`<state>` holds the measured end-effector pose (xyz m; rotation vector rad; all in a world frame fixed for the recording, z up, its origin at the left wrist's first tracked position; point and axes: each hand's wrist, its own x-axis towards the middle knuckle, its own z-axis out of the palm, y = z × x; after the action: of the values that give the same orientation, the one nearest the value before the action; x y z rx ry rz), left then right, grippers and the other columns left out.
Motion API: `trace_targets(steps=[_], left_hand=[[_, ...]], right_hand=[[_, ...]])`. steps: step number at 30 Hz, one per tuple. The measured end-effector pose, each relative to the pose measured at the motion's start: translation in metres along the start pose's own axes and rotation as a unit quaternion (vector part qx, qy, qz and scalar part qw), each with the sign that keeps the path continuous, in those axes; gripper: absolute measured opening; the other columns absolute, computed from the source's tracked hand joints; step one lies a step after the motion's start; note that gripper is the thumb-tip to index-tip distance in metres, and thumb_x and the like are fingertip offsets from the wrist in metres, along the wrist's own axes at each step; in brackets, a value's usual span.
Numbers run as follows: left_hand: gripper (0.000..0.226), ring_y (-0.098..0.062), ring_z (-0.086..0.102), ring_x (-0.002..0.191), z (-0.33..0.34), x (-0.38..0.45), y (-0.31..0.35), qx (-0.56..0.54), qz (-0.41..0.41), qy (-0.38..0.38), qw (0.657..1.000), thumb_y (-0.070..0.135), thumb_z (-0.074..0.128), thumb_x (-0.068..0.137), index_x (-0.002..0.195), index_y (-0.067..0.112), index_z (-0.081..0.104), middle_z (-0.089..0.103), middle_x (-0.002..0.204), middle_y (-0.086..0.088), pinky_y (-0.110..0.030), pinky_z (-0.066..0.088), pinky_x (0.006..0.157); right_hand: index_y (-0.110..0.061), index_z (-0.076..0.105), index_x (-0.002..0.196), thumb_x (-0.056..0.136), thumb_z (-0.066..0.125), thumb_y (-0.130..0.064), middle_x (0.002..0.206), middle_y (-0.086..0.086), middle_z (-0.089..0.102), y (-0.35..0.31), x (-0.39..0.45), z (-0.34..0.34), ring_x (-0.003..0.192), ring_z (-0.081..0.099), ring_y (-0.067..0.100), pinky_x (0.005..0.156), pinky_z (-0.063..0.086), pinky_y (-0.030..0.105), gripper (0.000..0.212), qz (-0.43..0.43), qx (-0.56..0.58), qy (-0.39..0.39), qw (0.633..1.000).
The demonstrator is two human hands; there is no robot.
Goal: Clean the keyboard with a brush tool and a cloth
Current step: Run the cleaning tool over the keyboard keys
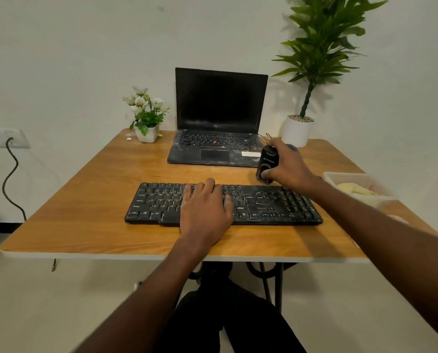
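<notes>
Plain off-white wall (pixel 85 59) behind everything, pale floor (pixel 59 301) below, and a wall socket (pixel 1 137) off past the left edge with a dark cable (pixel 10 179) hanging from it. Wood-grain worktop (pixel 85 225) with a light trim along the near edge fills most of the view.

Biggest thing on it is an open laptop (pixel 217 123) at the far edge, screen dark, deck pretty dusty. By the far right corner there's a tall leafy plant (pixel 319 47) in a white pot (pixel 297 131), and left of the laptop a small white pot (pixel 147 135) with white flowers (pixel 142 100). Clear plastic tub (pixel 360 187) sits at the right edge, something pale yellow inside, can't tell what exactly.

The keyboard (pixel 276 205), black and grimy, lies across the middle toward the near edge. Left hand (pixel 205 210) rests flat on its keys, fingers (pixel 209 186) relaxed and pretty much straight, holding nothing. Right hand (pixel 286 164) is just beyond the keyboard's far right side, fingers curled round a small black brush tool (pixel 267 161) standing roughly upright near the laptop's right corner.
</notes>
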<state>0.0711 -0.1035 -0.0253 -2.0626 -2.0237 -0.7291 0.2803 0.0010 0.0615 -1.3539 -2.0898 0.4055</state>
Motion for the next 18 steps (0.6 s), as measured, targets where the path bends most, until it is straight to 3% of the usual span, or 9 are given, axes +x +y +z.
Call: trace_targets(steps=[3, 5, 8, 10, 14, 16, 18], left_hand=[[0.045, -0.025, 0.056, 0.123, -0.001, 0.000, 0.000, 0.002, -0.004, 0.002, 1.000, 0.043, 0.038, 0.108, 0.128, 0.016, 0.068, 0.059, 0.131, -0.003, -0.051, 0.029, 0.123], [0.044, -0.025, 0.056, 0.121, -0.001, -0.002, 0.000, 0.003, -0.005, 0.007, 1.000, 0.042, 0.038, 0.108, 0.127, 0.016, 0.068, 0.060, 0.129, -0.003, -0.050, 0.030, 0.122], [0.044, -0.025, 0.057, 0.118, -0.002, -0.001, 0.001, 0.006, -0.010, 0.011, 1.000, 0.042, 0.039, 0.107, 0.124, 0.015, 0.069, 0.061, 0.126, -0.003, -0.051, 0.031, 0.121], [0.044, -0.025, 0.057, 0.117, -0.002, -0.002, 0.001, 0.009, -0.011, 0.010, 1.000, 0.041, 0.039, 0.106, 0.123, 0.015, 0.070, 0.061, 0.125, -0.003, -0.050, 0.032, 0.120], [0.043, -0.025, 0.056, 0.120, -0.002, -0.002, 0.002, 0.011, -0.010, 0.015, 1.000, 0.041, 0.039, 0.107, 0.126, 0.015, 0.068, 0.060, 0.128, -0.003, -0.051, 0.032, 0.120], [0.043, -0.025, 0.056, 0.120, -0.002, -0.001, 0.002, 0.012, -0.009, 0.014, 1.000, 0.041, 0.039, 0.107, 0.126, 0.015, 0.068, 0.061, 0.128, -0.003, -0.051, 0.031, 0.121], [0.043, -0.026, 0.057, 0.119, -0.003, -0.002, 0.002, 0.013, -0.010, 0.014, 1.000, 0.041, 0.040, 0.107, 0.125, 0.015, 0.069, 0.061, 0.127, -0.003, -0.051, 0.030, 0.121]], right_hand=[[-0.027, 0.046, 0.134, 0.079, 0.084, -0.006, 0.116, -0.008, 0.053, -0.007, -0.008, 0.008, 0.101, 0.059, 0.010, 0.073, 0.059, 0.025, 0.070, -0.009, 0.106, -0.024, 0.994], [-0.028, 0.043, 0.139, 0.080, 0.083, -0.008, 0.111, -0.012, 0.052, -0.006, -0.010, 0.006, 0.100, 0.059, 0.010, 0.076, 0.059, 0.027, 0.073, -0.030, 0.047, -0.077, 0.995], [-0.031, 0.040, 0.141, 0.080, 0.083, -0.013, 0.118, -0.001, 0.055, -0.004, 0.004, -0.013, 0.109, 0.058, 0.021, 0.086, 0.055, 0.037, 0.077, -0.029, -0.124, -0.131, 0.983], [-0.029, 0.042, 0.139, 0.078, 0.084, -0.014, 0.124, 0.007, 0.058, -0.005, 0.011, -0.022, 0.113, 0.058, 0.026, 0.087, 0.053, 0.039, 0.075, -0.014, -0.187, -0.120, 0.975], [-0.024, 0.045, 0.137, 0.076, 0.085, -0.009, 0.122, 0.001, 0.055, -0.014, 0.001, -0.003, 0.109, 0.056, 0.019, 0.082, 0.052, 0.028, 0.075, -0.016, -0.019, -0.068, 0.997], [-0.024, 0.044, 0.139, 0.077, 0.085, -0.009, 0.124, 0.002, 0.054, -0.013, -0.003, 0.008, 0.111, 0.056, 0.020, 0.087, 0.056, 0.035, 0.076, -0.014, -0.019, -0.050, 0.998], [-0.023, 0.043, 0.139, 0.077, 0.084, -0.008, 0.127, 0.008, 0.057, -0.008, 0.001, 0.008, 0.111, 0.057, 0.021, 0.083, 0.056, 0.032, 0.076, 0.001, -0.046, -0.025, 0.999]])
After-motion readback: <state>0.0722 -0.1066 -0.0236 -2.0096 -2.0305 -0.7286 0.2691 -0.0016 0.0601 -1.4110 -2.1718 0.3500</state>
